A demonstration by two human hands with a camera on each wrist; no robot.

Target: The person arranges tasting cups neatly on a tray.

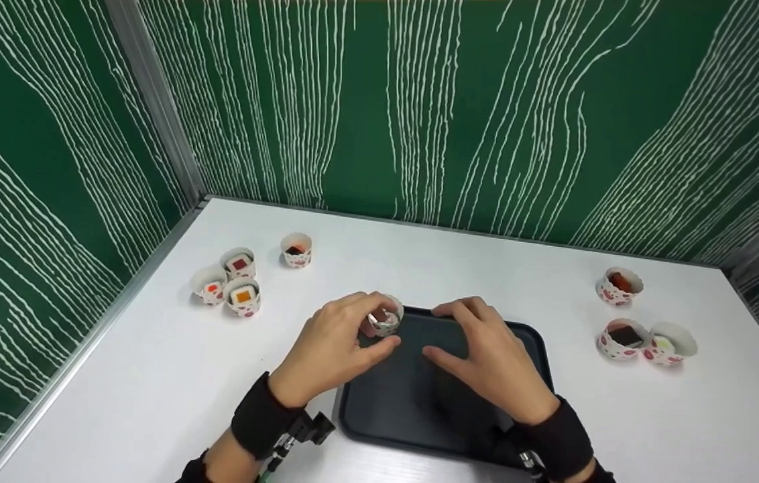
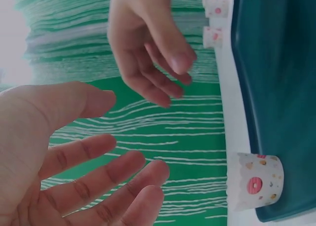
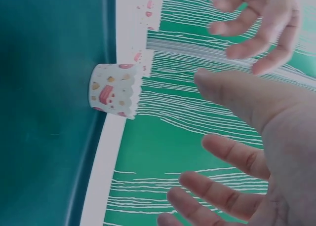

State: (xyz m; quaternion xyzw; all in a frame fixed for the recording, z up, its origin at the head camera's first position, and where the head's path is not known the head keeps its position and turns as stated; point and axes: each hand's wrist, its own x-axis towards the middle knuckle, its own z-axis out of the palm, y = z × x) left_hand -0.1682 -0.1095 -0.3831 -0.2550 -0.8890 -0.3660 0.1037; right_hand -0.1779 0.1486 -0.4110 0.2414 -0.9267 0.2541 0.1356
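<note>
A paper cup (image 1: 389, 323) with a scalloped rim and printed sweets stands upright in the far left corner of the dark tray (image 1: 386, 416). My left hand (image 1: 338, 342) is above that corner, its fingers partly overlapping the cup in the head view. Its fingers are spread and hold nothing, as the left wrist view shows, with the cup (image 2: 256, 181) apart from them. Over the tray's right half hovers my right hand (image 1: 490, 352), fingers loosely bent and nothing in them. In the right wrist view the same cup (image 3: 113, 90) sits at the tray's edge.
Three similar cups with small coloured pieces, one a cup (image 1: 243, 297), cluster at the left; another cup (image 1: 296, 251) stands behind them. Three more, including a cup (image 1: 619, 286) with something red, are at the right. Green walls with white lines border the white table (image 1: 151, 376).
</note>
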